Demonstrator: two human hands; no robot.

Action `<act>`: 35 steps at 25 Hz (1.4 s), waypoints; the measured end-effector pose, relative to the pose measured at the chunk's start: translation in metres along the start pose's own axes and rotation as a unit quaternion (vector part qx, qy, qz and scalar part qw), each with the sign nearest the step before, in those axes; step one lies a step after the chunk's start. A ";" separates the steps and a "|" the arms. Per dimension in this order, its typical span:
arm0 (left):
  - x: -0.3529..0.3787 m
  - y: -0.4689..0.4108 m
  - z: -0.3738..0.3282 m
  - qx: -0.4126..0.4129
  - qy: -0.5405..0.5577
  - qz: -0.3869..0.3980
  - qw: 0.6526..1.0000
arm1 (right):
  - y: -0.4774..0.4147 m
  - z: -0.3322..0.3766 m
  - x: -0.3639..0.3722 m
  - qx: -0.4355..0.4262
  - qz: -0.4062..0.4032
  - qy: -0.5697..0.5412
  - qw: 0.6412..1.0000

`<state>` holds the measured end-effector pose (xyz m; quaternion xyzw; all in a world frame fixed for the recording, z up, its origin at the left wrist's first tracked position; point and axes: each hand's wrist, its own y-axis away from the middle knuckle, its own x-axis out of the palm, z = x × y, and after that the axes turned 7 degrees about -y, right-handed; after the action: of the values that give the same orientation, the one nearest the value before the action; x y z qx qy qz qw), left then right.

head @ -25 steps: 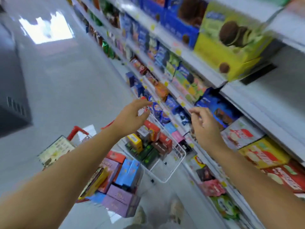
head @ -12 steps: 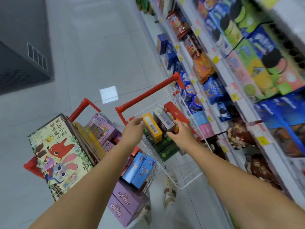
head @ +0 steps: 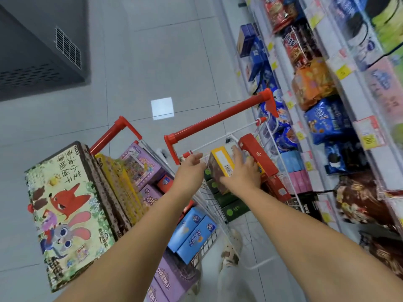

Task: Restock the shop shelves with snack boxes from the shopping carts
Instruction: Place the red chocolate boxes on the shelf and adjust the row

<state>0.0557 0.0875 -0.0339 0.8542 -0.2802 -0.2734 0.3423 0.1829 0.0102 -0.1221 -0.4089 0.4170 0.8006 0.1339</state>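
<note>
A yellow and brown snack box (head: pixel 220 160) with a barcode stands tilted in the right wire cart (head: pixel 218 216), the one with the long red handle (head: pixel 218 118). My right hand (head: pixel 242 173) lies over the box's right side, fingers across its top and thumb at its lower edge, gripping it. My left hand (head: pixel 189 168) reaches in by the cart's rim with its fingers straight, at the box's left side; I cannot tell whether it touches. A red box (head: pixel 257 153) leans just right of my right hand. Dark green boxes (head: pixel 233 211) lie below.
The left cart (head: pixel 115 131) holds a big cartoon-printed box (head: pixel 69 203), purple boxes (head: pixel 141 166) and blue boxes (head: pixel 192 232). Stocked shelves (head: pixel 327 68) run along the right. A grey cabinet (head: pixel 32 51) stands at upper left, tiled floor between. My feet (head: pixel 231 247) are by the carts.
My view swung down from the shelves to the carts. Both hands dropped from the shelf into the right cart, and my right hand closed over the yellow box, which now tilts.
</note>
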 end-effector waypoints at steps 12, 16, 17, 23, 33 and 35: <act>-0.014 0.061 -0.052 0.098 -0.137 0.203 0.965 | 0.074 -0.057 -0.169 -0.072 0.185 -0.517 0.832; -0.026 0.076 -0.070 0.117 -0.072 0.359 0.923 | 0.089 -0.055 -0.191 -0.102 0.256 -0.563 0.779; -0.029 0.079 -0.072 0.111 -0.059 0.378 0.917 | 0.092 -0.052 -0.193 -0.098 0.253 -0.572 0.774; -0.044 0.084 -0.061 0.124 0.013 0.301 0.946 | 0.089 -0.034 -0.183 -0.056 0.160 -0.617 0.769; -0.076 0.060 -0.052 0.073 0.088 0.064 0.991 | 0.004 -0.080 -0.054 0.076 -0.007 -0.216 0.973; -0.075 0.059 -0.048 0.055 0.088 0.062 0.993 | -0.009 -0.075 -0.034 0.087 -0.023 -0.201 0.975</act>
<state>0.0185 0.1222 0.0595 0.8734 -0.3164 -0.1597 0.3339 0.2501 -0.0381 -0.1251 -0.2354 0.4400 0.8241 0.2681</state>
